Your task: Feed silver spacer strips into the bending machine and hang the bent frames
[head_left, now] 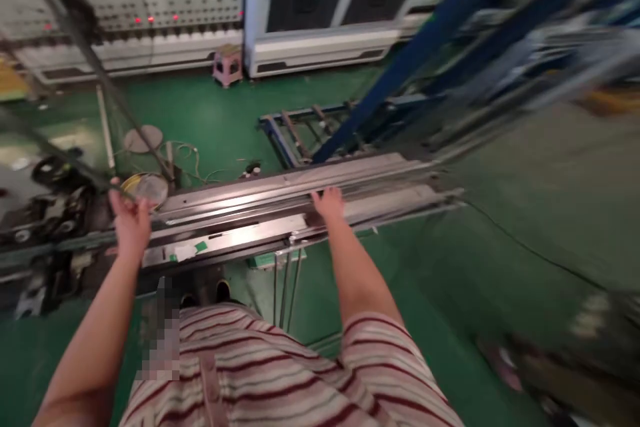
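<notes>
Both arms outstretched, right hand (327,203) flat on rail (280,197).

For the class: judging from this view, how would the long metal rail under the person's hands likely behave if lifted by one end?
The metal rail looks rigid, so it probably would not droop much. Its length suggests it would swing awkwardly. The shiny surface under the right hand and left hand may be slippery.
</notes>
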`<state>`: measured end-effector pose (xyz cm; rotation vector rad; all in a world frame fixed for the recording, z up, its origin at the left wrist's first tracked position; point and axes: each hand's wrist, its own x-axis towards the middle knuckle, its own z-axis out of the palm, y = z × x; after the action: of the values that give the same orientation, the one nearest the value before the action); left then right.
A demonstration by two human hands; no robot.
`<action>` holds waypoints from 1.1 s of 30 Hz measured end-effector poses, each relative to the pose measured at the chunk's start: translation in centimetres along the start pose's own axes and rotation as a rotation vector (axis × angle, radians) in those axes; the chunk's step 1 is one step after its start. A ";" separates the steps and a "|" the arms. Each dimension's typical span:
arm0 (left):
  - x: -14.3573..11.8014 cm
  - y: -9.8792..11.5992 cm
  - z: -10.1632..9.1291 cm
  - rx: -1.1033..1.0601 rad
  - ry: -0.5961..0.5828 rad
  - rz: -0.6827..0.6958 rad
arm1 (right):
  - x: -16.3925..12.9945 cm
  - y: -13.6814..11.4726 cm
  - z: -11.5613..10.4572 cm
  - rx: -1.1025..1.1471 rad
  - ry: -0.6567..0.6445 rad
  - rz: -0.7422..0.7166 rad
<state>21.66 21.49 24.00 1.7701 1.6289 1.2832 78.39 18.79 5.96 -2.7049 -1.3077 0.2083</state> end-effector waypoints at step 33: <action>5.1 -24.3 -29.5 0.148 0.167 -0.086 | -20.8 -31.5 7.0 -0.457 0.097 -0.377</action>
<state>-16.72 23.69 20.73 1.6936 1.9161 1.3313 40.17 22.29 5.99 -2.6769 -2.0004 -0.2909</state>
